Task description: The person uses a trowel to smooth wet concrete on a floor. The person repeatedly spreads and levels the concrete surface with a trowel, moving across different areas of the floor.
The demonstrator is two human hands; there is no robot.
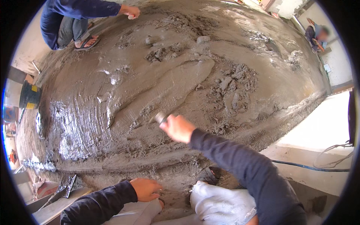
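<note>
Wet grey mortar (161,86) is spread over the floor in front of me, ridged in places and smoothed in others. My right hand (179,128) reaches out over it, closed on the handle of a trowel (161,117). The blade blends into the mortar, so its outline cannot be made out. Close to my knee, my left hand (145,189) hangs with loosely spread fingers and nothing in it. A lumpy heap of mortar (234,86) lies beyond my right hand, to the right.
At the far left a co-worker (75,22) squats, one hand over the mortar. Another person (318,37) is low at the far right. A dark bucket (30,95) stands left; a mortar-smeared flat tool (69,185) lies lower left. A cable (311,167) runs along the right.
</note>
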